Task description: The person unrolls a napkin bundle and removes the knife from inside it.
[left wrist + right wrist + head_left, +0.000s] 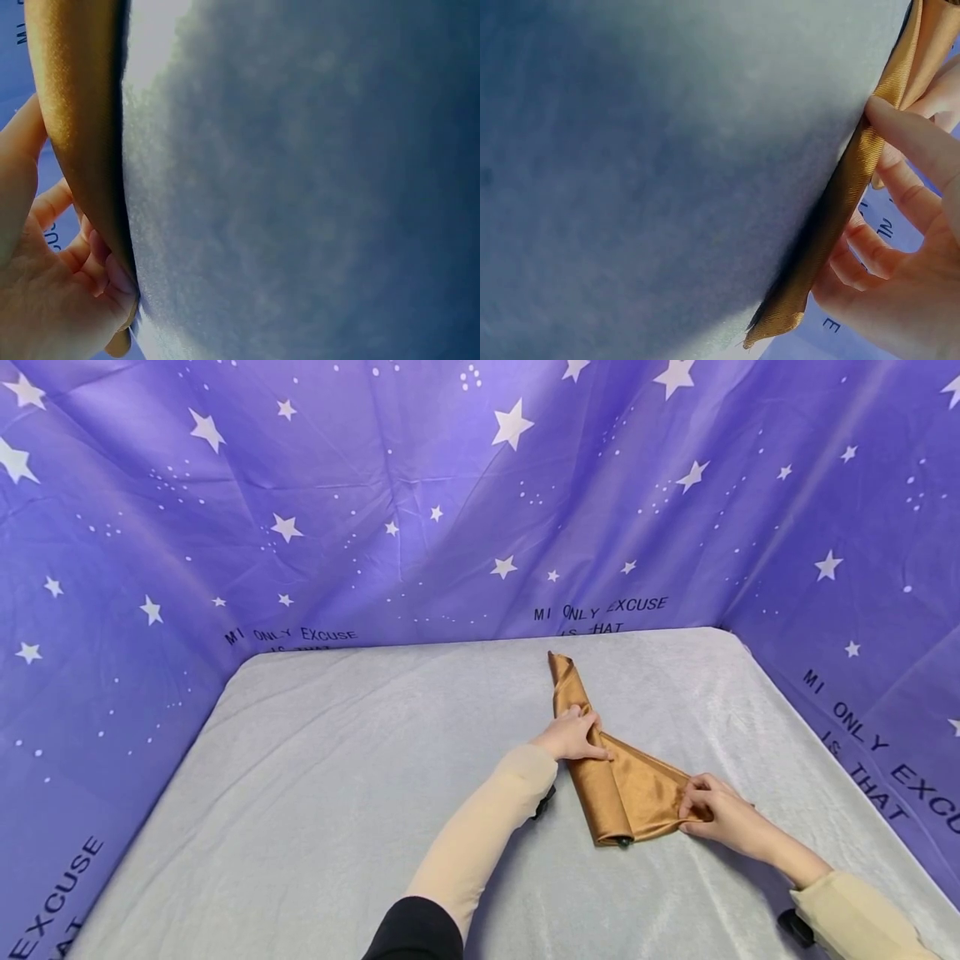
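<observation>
A shiny golden-brown satin cloth (651, 787) lies right of the middle of the bed-like surface, partly rolled into a long tube (600, 802). A small dark round end (624, 842) shows at the tube's near opening; what it belongs to is hidden inside. My left hand (573, 737) grips the tube around its middle, thumb on the near side. The flat, loose corner is pinched between thumb and fingers of my right hand (722, 814). In the left wrist view the tube (79, 112) runs beside my hand; the right wrist view shows the cloth's edge (836, 202) under my thumb.
Pale grey plush fabric (337, 793) covers the flat surface beneath. Purple curtains (420, 468) with white stars and black lettering hang along the back and both sides. A dark strap piece (543, 803) shows under the left wrist, another (795, 928) under the right.
</observation>
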### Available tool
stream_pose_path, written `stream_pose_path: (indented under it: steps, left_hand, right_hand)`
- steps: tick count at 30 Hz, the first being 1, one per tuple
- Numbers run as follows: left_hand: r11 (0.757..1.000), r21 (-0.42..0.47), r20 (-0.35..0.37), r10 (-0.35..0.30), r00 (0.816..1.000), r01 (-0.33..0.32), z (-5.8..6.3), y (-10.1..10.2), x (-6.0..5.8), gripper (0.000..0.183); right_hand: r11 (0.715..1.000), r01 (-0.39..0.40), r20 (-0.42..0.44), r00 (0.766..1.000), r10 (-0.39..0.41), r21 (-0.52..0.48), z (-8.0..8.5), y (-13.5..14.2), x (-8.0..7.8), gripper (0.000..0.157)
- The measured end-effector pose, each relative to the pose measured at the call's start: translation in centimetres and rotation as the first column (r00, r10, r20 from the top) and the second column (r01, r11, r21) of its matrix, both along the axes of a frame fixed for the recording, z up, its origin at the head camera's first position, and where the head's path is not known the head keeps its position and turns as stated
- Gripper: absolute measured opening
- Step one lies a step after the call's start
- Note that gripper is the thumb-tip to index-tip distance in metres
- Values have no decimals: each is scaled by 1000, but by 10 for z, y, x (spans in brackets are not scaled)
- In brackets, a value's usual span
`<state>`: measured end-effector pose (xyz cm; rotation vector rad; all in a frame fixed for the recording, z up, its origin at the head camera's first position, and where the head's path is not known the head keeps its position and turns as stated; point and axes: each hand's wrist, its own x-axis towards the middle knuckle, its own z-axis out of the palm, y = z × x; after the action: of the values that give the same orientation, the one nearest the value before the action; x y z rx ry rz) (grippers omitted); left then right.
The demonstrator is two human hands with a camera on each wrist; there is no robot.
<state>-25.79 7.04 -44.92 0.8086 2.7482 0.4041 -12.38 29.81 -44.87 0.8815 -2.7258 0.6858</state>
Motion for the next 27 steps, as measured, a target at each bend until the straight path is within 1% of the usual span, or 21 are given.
stream_pose_path:
  steps: [3,6,7,8,14,18,27]
  left_hand:
    - [1000,-7,19,3,1000,-3,1,0,0,48]
    - [1000,-2,19,12,1000,-12,2,0,3,45]
    - [1000,-22,38,22,999,-21,10,-1,7,41]
    - [999,-23,35,24,999,-23,11,-1,8,39]
    - [1000,9,6,19,1000,-19,10,-1,8,38]
    - [998,51,5,23,1000,-23,9,-2,7,39]
    - [994,109,-8,29,1000,-28,6,-5,5,40]
  right_hand:
    - [1000,17,17,1000,-17,19,0,0,1,32]
    - [999,31,37,999,-32,33,0,-1,2,31]
    - [999,38,39,998,-39,36,0,-1,2,31]
    - [999,38,39,998,-39,36,1,-1,2,31]
    - [1000,17,12,1000,-17,26,0,1,1,32]
    - [999,21,7,1000,-21,29,0,1,1,32]
    - [999,34,25,999,-34,32,2,-1,2,31]
